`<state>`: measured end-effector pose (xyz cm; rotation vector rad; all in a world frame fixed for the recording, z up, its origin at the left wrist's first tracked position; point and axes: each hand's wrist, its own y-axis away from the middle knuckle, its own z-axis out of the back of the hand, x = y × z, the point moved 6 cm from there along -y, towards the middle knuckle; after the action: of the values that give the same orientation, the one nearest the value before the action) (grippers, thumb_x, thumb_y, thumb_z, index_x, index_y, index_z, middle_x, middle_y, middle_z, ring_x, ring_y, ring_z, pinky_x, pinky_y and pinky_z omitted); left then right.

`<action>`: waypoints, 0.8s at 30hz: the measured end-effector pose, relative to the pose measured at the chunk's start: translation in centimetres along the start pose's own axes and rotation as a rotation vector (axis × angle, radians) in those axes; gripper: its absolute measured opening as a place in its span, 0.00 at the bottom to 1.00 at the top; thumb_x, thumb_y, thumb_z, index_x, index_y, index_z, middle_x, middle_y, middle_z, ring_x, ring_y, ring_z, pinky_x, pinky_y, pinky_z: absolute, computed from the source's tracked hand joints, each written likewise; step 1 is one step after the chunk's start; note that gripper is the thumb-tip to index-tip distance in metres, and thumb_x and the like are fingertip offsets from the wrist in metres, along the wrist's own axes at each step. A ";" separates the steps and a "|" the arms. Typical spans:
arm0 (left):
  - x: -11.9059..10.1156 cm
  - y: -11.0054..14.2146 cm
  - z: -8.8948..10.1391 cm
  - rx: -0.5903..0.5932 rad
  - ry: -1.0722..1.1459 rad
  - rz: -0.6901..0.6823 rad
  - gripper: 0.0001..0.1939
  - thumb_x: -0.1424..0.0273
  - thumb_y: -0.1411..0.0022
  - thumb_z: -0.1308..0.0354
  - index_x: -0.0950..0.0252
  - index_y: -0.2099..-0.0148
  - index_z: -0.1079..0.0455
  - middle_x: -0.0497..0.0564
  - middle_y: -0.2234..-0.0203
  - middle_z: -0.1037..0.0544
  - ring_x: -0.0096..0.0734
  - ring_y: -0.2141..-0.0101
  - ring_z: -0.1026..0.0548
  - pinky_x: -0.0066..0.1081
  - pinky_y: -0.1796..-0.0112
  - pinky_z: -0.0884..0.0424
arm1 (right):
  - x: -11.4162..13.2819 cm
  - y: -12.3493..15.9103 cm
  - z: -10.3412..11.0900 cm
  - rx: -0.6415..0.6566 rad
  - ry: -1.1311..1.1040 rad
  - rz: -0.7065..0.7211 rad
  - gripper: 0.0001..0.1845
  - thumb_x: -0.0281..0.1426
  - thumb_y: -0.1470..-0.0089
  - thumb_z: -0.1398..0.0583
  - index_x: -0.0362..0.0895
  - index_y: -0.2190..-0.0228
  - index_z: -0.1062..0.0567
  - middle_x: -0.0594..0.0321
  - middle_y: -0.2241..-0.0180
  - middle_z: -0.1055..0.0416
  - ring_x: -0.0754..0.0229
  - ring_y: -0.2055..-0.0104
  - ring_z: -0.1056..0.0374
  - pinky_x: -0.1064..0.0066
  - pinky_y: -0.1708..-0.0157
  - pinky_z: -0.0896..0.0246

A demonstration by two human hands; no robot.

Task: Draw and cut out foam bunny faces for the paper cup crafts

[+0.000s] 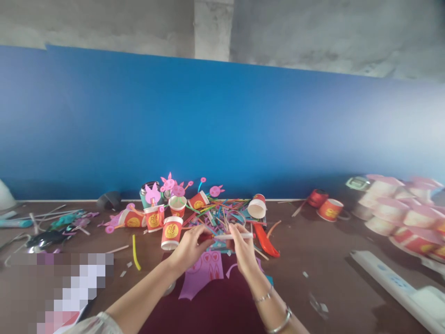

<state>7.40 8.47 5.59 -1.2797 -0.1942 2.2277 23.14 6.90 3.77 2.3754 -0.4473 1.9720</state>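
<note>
Working low over a cut purple sheet (196, 280) with red-drawn circles and hearts, lying at the near side of the brown surface (299, 260). Holding a white pen (222, 237) in the right hand (242, 246), fingers closed around the barrel, just past the sheet's far edge. Curling the left hand (195, 242) opposite, fingers bent close together at a small red part (205, 238); not showing clearly whether gripping it or only covering it. Seemingly fitting or freeing one end of the pen; calling, by the look of it, for a steady barrel and both ends in line. Holding the pen nearly level, long axis running left to right across the view, apparently pointing its narrower end toward the left hand and its red end rightward. Looking farther out, facing a heap of coloured strips (222, 204) between red paper cups (171, 233), then a blue panel (222, 130).
</note>
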 end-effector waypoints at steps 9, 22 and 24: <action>0.0 0.8 -1.5 0.099 0.490 0.287 0.15 0.58 0.43 0.41 0.62 0.61 0.40 0.39 0.84 0.32 0.21 0.89 0.37 0.22 0.87 0.43 | -0.5 0.6 -1.7 0.164 -0.110 -0.140 0.20 0.45 0.50 0.39 0.46 0.82 0.37 0.71 0.90 0.41 0.67 0.86 0.50 0.74 0.85 0.59; -2.8 -0.9 -2.7 0.191 0.538 0.308 0.17 0.58 0.44 0.42 0.59 0.65 0.48 0.36 0.88 0.36 0.19 0.89 0.43 0.22 0.86 0.49 | -0.5 0.2 -1.6 0.067 -0.294 -0.200 0.22 0.46 0.58 0.35 0.46 0.82 0.39 0.77 0.91 0.48 0.71 0.89 0.54 0.78 0.88 0.60; -2.2 -1.1 -2.2 0.164 0.485 0.274 0.15 0.58 0.43 0.43 0.60 0.64 0.46 0.37 0.86 0.34 0.20 0.88 0.43 0.23 0.85 0.48 | -0.2 -0.3 -0.6 0.074 -0.171 -0.196 0.21 0.49 0.55 0.37 0.45 0.80 0.34 0.73 0.90 0.41 0.69 0.88 0.48 0.77 0.87 0.57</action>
<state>10.52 7.91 6.45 -1.7866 0.3576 2.0149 22.59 7.33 3.77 2.5331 -0.1393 1.7405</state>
